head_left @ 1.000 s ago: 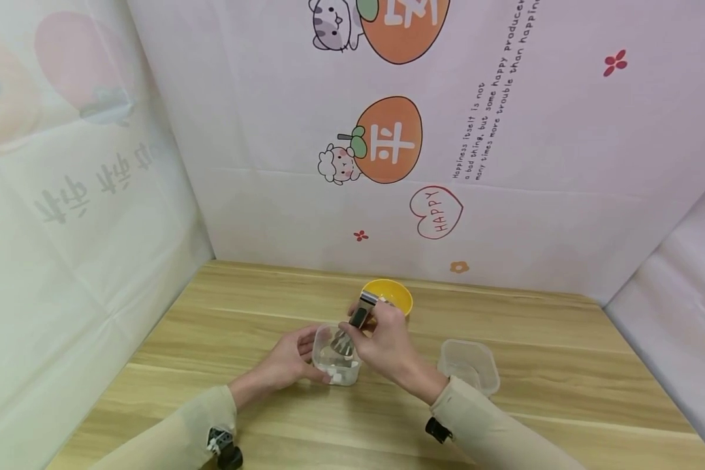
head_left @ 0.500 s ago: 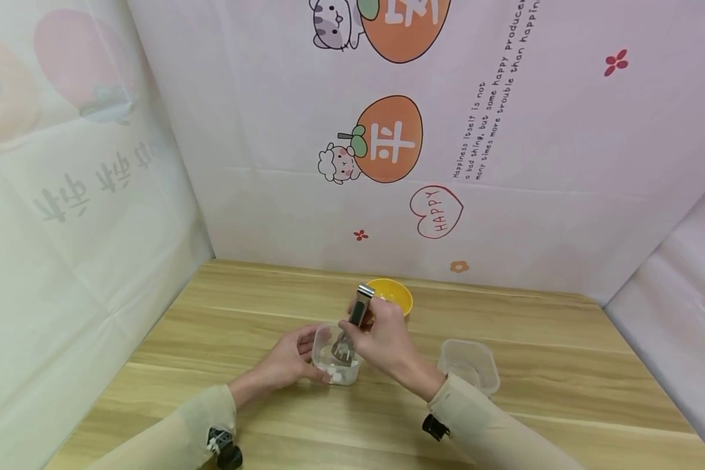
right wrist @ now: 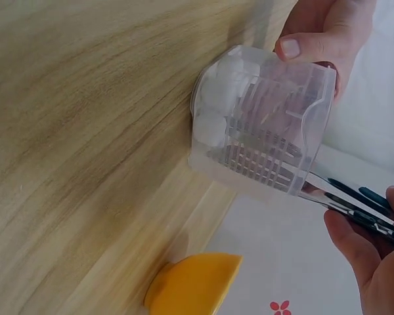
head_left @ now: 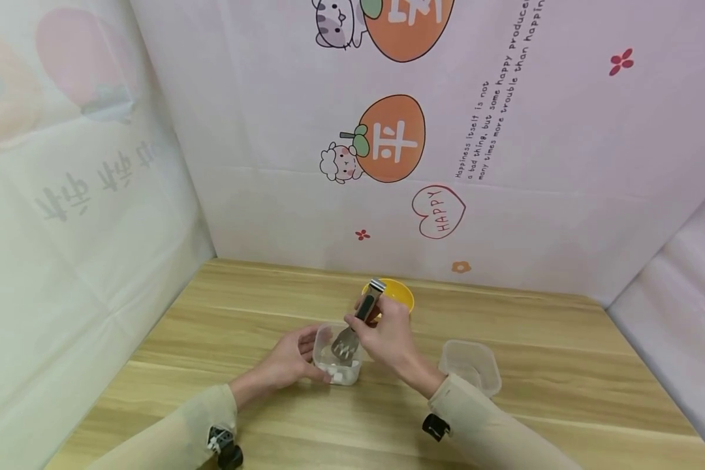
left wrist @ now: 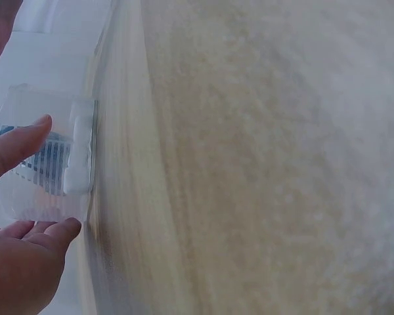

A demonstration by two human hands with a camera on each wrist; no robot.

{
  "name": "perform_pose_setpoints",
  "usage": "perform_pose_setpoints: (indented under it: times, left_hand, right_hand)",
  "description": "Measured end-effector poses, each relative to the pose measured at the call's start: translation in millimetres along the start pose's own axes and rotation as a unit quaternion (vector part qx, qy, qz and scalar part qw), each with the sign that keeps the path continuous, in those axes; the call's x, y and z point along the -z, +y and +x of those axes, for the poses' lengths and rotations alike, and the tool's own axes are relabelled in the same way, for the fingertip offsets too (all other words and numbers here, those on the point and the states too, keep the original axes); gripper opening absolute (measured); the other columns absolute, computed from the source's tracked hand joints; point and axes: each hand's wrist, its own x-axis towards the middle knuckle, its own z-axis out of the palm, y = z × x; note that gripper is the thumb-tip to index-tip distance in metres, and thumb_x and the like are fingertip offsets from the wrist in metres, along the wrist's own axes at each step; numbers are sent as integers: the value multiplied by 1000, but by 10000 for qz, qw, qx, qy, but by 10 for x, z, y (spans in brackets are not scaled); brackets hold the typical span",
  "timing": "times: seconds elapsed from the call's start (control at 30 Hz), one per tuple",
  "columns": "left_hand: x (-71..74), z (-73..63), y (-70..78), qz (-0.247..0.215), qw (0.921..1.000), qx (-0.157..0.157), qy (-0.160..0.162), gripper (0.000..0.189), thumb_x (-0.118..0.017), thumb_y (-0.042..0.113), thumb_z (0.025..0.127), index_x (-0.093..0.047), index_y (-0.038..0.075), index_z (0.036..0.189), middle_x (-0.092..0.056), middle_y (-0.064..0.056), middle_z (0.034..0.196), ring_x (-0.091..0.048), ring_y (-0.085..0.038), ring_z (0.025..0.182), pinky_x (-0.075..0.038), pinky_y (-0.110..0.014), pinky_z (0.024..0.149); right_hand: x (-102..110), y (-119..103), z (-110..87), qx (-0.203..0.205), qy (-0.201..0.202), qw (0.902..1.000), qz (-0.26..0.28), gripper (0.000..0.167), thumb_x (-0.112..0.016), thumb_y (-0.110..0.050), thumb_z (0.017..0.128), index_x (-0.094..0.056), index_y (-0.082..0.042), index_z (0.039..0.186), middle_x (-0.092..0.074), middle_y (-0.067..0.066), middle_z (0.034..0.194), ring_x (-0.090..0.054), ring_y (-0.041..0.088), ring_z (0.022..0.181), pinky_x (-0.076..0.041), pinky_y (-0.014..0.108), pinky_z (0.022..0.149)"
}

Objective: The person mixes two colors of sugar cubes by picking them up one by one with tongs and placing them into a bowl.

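My left hand (head_left: 288, 362) holds a clear plastic container (head_left: 348, 377) upright on the table, thumb on one side and fingers on the other. In the right wrist view, several white lumps (right wrist: 210, 130) lie at the container's bottom; what they are I cannot tell. My right hand (head_left: 392, 336) grips a pair of metal tongs (head_left: 369, 305) by their dark-inlaid handles. The slotted tong heads (right wrist: 262, 161) reach down inside the container, near the lumps. Whether a lump is pinched between them cannot be made out.
Behind my right hand stands a yellow bowl (head_left: 402, 294), partly hidden by that hand. A second clear container (head_left: 486, 369) stands to the right, close to my right forearm. A printed cloth wall (head_left: 270, 215) rises behind the wooden table (head_left: 258, 287).
The tongs dip further into the container, then their handle end leans to the right, and my right hand shifts slightly right. My left hand and the container stay in place.
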Motion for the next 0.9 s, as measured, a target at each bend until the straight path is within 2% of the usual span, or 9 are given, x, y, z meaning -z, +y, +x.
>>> perform_pose_setpoints:
  times: [0.43, 0.73, 0.9]
  left_hand:
    - [15, 3, -7, -44, 10000, -13, -85, 98, -92, -6, 73, -41, -4, 157, -46, -25, 157, -45, -43, 144, -43, -44, 118]
    - [14, 3, -5, -40, 9999, 35, -91, 101, -93, -6, 72, -39, -5, 158, -46, -25, 157, -46, -44, 143, -43, -43, 118]
    - [8, 10, -12, -49, 10000, 19, -59, 102, -93, -6, 70, -41, -4, 157, -48, -25, 156, -48, -43, 142, -44, -42, 117]
  right_hand:
    - [26, 2, 9, -172, -61, 9998, 6, 19, -85, 0, 87, -68, -1, 97, -70, 2, 85, -68, 13, 69, -62, 25, 56]
    - [105, -23, 89, -317, 483, 9981, 224, 20, -86, 0, 85, -68, -3, 92, -69, 2, 78, -65, 16, 64, -58, 26, 54]
    - [205, -55, 136, -597, 754, 9945, 417, 17, -86, -1, 84, -70, -4, 88, -69, 4, 75, -64, 19, 62, -55, 25, 51]
